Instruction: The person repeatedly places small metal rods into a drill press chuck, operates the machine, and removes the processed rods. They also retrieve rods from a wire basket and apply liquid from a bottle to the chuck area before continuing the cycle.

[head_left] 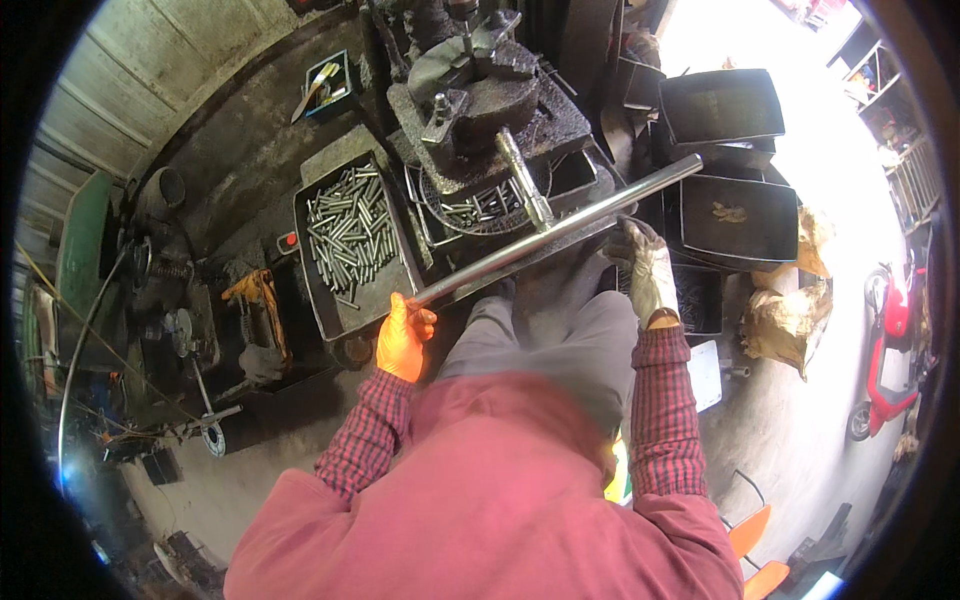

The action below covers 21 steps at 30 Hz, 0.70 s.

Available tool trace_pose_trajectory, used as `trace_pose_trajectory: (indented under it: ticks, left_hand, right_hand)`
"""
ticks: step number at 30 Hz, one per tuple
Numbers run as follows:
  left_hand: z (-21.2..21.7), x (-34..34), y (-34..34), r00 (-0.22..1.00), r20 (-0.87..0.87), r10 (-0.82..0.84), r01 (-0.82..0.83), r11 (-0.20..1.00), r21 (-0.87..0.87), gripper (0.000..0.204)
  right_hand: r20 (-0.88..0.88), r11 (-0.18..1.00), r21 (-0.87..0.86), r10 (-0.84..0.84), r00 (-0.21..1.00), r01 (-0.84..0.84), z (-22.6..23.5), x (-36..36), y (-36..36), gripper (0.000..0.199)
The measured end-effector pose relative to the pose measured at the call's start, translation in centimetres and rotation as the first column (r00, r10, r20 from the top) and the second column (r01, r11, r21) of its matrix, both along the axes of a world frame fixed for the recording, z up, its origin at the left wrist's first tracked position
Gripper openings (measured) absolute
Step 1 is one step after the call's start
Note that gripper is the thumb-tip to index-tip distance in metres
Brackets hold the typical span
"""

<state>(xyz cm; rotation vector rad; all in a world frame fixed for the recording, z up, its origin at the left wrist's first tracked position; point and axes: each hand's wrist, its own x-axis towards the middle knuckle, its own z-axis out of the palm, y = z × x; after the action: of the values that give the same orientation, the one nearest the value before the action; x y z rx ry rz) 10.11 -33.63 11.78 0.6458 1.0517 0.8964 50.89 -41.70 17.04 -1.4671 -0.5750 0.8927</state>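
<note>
Your left hand (400, 345), at eight o'clock, is closed round the near end of the metal bar (560, 232), thumb uppermost. Your right hand (652, 270), at three, lies just below the bar — cannot tell whether its fingers touch. Bar slants across in front of you, from nine o'clock up to two. Probably stiff, fairly heavy, hard to damage, perhaps slick if oily; best held with hands well apart, either side of the middle. Looks long, straight, round, smooth grey, with bright glints — solid or hollow, cannot tell. Beyond, at ten, a tray (377, 302) of short metal pins (350, 228); at twelve, a grimy machine (470, 95).
</note>
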Motion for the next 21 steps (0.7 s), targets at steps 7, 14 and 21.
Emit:
trace_pose_trajectory:
  ticks: [7, 14, 21]
  left_hand:
    - [-0.8, -0.1, 1.8, 0.997, 0.055, -0.046, 0.047, 0.999, -0.012, 0.070]
    - [-0.2, 0.9, 2.7, 0.991, 0.046, -0.128, 0.125, 0.990, 0.068, 0.075]
    - [-0.4, 0.8, 2.0, 0.987, 0.013, -0.162, 0.161, 0.985, 0.063, 0.076]
  right_hand:
    - [-0.043, 0.999, 0.018, 0.044, 0.998, -0.043, -3.0, -2.0, -0.2, 0.059]
    - [0.069, 1.000, -0.018, -0.017, 0.997, 0.018, -0.3, -0.9, -2.2, 0.044]
    - [0.121, 0.999, -0.026, -0.020, 0.992, 0.023, 1.4, -0.5, -2.0, 0.045]
